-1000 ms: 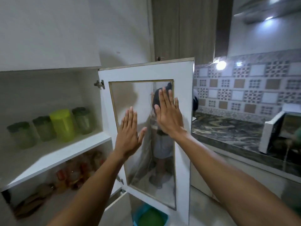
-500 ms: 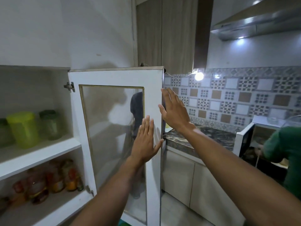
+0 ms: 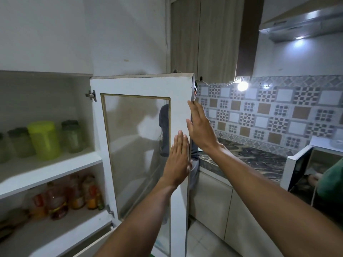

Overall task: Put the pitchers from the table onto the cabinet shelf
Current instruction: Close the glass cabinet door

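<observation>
Both hands flat, fingers straight, empty: left hand (image 3: pixel 177 162) pressed on the white glass-paned cabinet door (image 3: pixel 143 145) near its free edge, right hand (image 3: pixel 200 127) at that edge, higher up. Left, on the white upper shelf (image 3: pixel 46 169), a lime-green lidded plastic pitcher (image 3: pixel 44 140) stands among green-lidded clear jars (image 3: pixel 72 136); bottles (image 3: pixel 74 193) on the shelf below.

- My cabinet door (image 3: pixel 178 93) looks like smooth white laminate around a glossy, reflective glass pane (image 3: pixel 137 145).
- At nine o'clock, translucent plastic pitchers (image 3: pixel 44 140) look matt.
- At three o'clock, the countertop (image 3: pixel 250 160) looks like polished marble.
</observation>
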